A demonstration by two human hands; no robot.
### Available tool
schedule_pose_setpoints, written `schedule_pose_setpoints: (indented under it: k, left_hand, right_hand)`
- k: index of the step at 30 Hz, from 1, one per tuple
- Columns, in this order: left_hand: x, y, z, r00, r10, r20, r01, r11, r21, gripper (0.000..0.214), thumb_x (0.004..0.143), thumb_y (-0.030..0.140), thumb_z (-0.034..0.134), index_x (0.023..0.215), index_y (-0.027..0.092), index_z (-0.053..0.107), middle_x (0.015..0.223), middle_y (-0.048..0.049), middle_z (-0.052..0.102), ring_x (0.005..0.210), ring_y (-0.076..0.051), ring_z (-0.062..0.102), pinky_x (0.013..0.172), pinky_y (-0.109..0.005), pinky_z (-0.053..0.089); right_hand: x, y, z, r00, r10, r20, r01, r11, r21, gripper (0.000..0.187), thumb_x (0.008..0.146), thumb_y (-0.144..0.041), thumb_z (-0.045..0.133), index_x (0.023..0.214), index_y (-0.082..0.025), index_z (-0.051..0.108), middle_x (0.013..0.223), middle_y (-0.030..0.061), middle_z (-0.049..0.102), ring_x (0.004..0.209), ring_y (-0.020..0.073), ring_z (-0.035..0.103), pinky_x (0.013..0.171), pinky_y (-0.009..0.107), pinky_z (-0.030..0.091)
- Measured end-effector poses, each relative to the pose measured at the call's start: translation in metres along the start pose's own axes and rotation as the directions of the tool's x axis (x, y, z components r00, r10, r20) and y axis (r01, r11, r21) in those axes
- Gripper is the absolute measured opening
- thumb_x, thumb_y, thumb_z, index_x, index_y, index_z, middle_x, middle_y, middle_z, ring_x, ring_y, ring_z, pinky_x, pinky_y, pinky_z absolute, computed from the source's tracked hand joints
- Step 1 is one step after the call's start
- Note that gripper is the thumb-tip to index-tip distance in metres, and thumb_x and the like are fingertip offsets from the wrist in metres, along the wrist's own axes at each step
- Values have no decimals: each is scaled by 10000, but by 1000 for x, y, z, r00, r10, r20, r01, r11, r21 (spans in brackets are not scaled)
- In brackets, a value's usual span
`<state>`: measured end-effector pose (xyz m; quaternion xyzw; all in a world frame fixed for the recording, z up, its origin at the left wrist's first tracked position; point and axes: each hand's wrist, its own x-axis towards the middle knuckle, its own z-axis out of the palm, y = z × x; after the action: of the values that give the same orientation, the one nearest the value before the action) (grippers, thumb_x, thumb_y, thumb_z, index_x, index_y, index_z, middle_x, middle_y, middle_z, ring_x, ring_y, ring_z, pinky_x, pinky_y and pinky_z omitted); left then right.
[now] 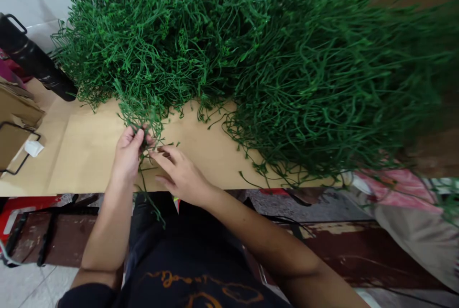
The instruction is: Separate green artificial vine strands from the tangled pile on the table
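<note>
Taking the clock from the middle of my one head view, I'm seeing two bare hands at work. The left hand (133, 144), near nine o'clock, is pinching one small bunch of green stems (141, 113) between thumb and fingers; its tips are pointing up toward twelve, and a few tails are hanging toward six. The right hand (184, 174), near eight, is reaching in with thumb and fingers parted; I can't tell whether its fingertips are touching a stem. Two merging heaps of like stems are lying on one brown tabletop (86, 155): the far heap (193, 30) toward twelve, the near heap (333, 97) toward two, too tangled for counting. One black bottle (39, 59) is standing tilted in my view between nine and ten.
</note>
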<state>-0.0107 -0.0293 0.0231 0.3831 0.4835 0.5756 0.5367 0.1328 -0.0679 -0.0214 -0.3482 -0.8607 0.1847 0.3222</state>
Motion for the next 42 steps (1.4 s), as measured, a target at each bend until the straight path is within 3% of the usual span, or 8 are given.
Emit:
schedule_pose_setpoints:
  k: [5, 8, 13, 16, 21, 30, 35, 42]
  left_hand:
    - [26, 44, -19, 984, 180, -22, -177, 979, 97, 140, 732, 286, 661, 774, 204, 555, 541, 51, 502, 437, -62, 451, 418, -175, 368]
    - [33, 66, -21, 952, 276, 136, -305, 903, 303, 165, 752, 354, 640, 788, 205, 581, 612, 24, 531, 455, -62, 424, 395, -176, 314]
    - [29, 66, -11, 768, -193, 611, -425, 560, 711, 290, 821, 416, 518, 688, 167, 586, 594, 13, 492, 534, -94, 453, 497, -208, 369]
    - [28, 53, -5, 671, -321, 669, -573, 348, 742, 334, 853, 377, 461, 606, 164, 534, 600, 20, 439, 575, -101, 442, 573, -226, 370]
    - [30, 41, -5, 619, -341, 707, -686, 203, 698, 295, 881, 309, 399, 685, 167, 567, 689, 0, 491, 665, -123, 489, 648, -248, 384]
    - [22, 27, -8, 711, -157, 686, -702, -87, 707, 405, 814, 101, 350, 1090, 197, 630, 922, -73, 598, 932, -222, 560, 836, -391, 421]
    - [24, 17, -14, 780, 56, 623, -620, -61, 782, 323, 834, 178, 410, 1081, 166, 617, 1154, -113, 547, 1109, -262, 508, 955, -448, 398]
    - [-2, 13, -5, 712, 458, 533, -640, 109, 761, 334, 748, 105, 513, 1040, 235, 611, 1193, -80, 495, 1140, -249, 466, 966, -425, 378]
  right_hand:
    - [-7, 18, -2, 999, 16, -43, -21, 992, -125, 398, 816, -253, 547, 1173, -77, 552, 1223, 206, 450, 1133, 293, 450, 955, 472, 458]
    - [-7, 20, -12, 994, -3, -112, -3, 999, -48, 314, 823, -241, 539, 1084, -74, 589, 1150, 192, 498, 1073, 256, 501, 917, 420, 496]
    - [1, 19, -40, 898, 109, -427, -61, 990, 125, 250, 835, -224, 516, 1065, -134, 551, 1017, 122, 498, 973, 181, 530, 843, 344, 531]
    - [6, 25, -48, 843, 175, -508, -130, 984, 123, 309, 821, -273, 529, 1113, -173, 512, 1058, 116, 461, 997, 200, 507, 827, 380, 530]
    - [9, 41, -47, 882, 171, -440, -140, 985, 101, 556, 786, -368, 574, 1280, -176, 405, 1214, 144, 384, 1152, 241, 427, 963, 441, 452]
    - [13, 45, -41, 948, 222, -228, -184, 967, 177, 244, 809, -312, 574, 981, -147, 628, 896, 81, 536, 928, 194, 500, 856, 368, 437]
    - [12, 45, -40, 937, 304, -173, -284, 949, 135, 123, 789, -261, 595, 834, -154, 635, 833, 70, 525, 902, 206, 462, 838, 378, 410]
    - [13, 48, -26, 915, 351, -200, -341, 936, 80, 128, 726, -204, 637, 845, -159, 619, 962, 110, 522, 993, 245, 413, 896, 420, 397]
